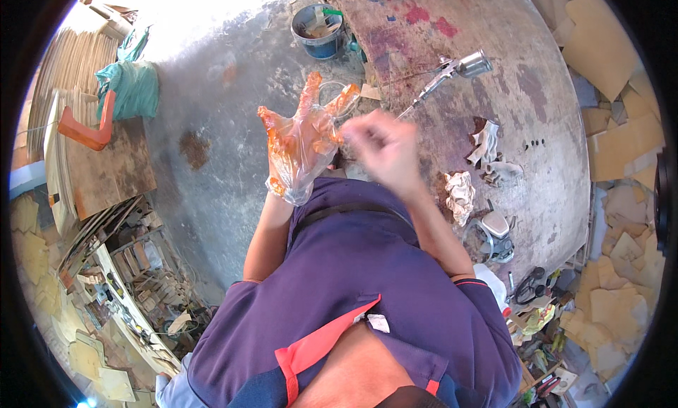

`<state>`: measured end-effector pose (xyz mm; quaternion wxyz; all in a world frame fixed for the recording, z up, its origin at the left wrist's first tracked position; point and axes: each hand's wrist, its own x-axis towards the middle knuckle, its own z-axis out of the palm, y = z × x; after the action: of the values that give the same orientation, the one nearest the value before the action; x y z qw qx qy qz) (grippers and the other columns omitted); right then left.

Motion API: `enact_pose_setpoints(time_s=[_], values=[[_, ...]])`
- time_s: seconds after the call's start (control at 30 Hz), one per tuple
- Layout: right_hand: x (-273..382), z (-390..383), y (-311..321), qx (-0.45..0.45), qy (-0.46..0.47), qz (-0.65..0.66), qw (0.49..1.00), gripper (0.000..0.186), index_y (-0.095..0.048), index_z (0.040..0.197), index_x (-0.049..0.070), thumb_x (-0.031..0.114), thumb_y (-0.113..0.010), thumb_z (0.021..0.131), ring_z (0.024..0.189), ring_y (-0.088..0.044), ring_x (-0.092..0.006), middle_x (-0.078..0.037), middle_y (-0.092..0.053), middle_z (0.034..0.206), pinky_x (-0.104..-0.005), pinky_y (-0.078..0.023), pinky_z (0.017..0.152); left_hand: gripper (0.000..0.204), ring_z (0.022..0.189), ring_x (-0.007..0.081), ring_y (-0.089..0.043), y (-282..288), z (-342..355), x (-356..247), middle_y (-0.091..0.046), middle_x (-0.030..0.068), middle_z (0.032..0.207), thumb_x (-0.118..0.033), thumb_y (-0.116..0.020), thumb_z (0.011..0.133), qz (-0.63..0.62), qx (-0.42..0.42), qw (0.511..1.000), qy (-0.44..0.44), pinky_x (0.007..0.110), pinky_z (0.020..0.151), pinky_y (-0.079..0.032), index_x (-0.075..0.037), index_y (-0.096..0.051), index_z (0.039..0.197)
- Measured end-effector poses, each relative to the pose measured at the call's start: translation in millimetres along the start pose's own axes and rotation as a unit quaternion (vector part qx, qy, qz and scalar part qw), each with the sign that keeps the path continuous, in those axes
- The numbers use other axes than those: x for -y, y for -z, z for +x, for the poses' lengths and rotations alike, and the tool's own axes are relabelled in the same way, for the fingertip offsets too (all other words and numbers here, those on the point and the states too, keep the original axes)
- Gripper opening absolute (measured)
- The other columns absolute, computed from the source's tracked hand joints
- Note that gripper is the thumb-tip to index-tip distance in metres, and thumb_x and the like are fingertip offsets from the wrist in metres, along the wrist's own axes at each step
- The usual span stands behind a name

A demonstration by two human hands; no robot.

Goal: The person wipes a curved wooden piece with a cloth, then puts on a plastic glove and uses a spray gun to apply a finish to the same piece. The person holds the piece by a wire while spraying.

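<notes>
My left hand (300, 143) is raised in front of me, its fingers spread. It wears a loose clear plastic glove (305, 161) with wet-looking orange stains on the fingers and near the wrist. Close at its right is my bare right hand (385, 150), blurred by motion. The right fingers look curled together at the glove's right edge; what they pinch, if anything, cannot be made out. Beyond the right hand, a metal spray gun (452, 72) with a silver cup lies on the stained worktable (544, 189).
A bucket (318, 30) stands beyond my hands. Crumpled cloths (460, 196), gloves (487, 150) and a respirator mask (494, 228) lie on the table at the right. An orange bracket-like piece (92, 129) and a green bag (131, 90) are at the left, near stacked sheets (74, 58).
</notes>
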<state>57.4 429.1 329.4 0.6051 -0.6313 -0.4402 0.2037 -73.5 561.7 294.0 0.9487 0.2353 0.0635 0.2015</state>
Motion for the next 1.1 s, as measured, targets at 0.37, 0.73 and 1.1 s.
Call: enact_pose_setpoints(time_s=[0.37, 0.73, 1.1], values=[[-60, 21, 18, -0.048, -0.257, 0.212, 0.942, 0.015, -0.074, 0.091, 0.0, 0.015, -0.075, 0.091, 0.062, -0.053, -0.0029, 0.001, -0.068, 0.074, -0.0201, -0.04, 0.058, 0.107, 0.109, 0.0403, -0.061, -10, 0, 6, -0.022, 0.0278, 0.16, -0.083, -0.044, 0.084, -0.113, 0.068, 0.988, 0.085, 0.045, 0.078, -0.058, -0.021, -0.007, 0.162], [-46, 8, 36, 0.008, -0.356, 0.182, 0.917, 0.021, -0.074, 0.096, -0.002, 0.014, -0.081, 0.085, 0.062, -0.056, -0.0047, -0.002, -0.07, 0.077, -0.0206, -0.044, 0.057, 0.107, 0.137, 0.0491, -0.04, -30, -3, -1, -0.011, 0.0166, 0.167, -0.089, -0.036, 0.082, -0.076, -0.005, 0.997, 0.026, 0.074, 0.094, -0.045, -0.024, -0.007, 0.162], [-66, -2, 34, -0.064, -0.297, 0.289, 0.908, 0.008, -0.071, 0.091, 0.002, 0.008, -0.075, 0.089, 0.06, -0.054, -0.0029, 0.003, -0.063, 0.07, -0.0171, -0.039, 0.051, 0.102, 0.144, 0.0447, -0.03, -20, -10, -8, -0.016, 0.0101, 0.166, -0.084, -0.045, 0.083, -0.128, 0.093, 0.986, 0.051, 0.074, 0.108, -0.03, -0.025, -0.016, 0.161]])
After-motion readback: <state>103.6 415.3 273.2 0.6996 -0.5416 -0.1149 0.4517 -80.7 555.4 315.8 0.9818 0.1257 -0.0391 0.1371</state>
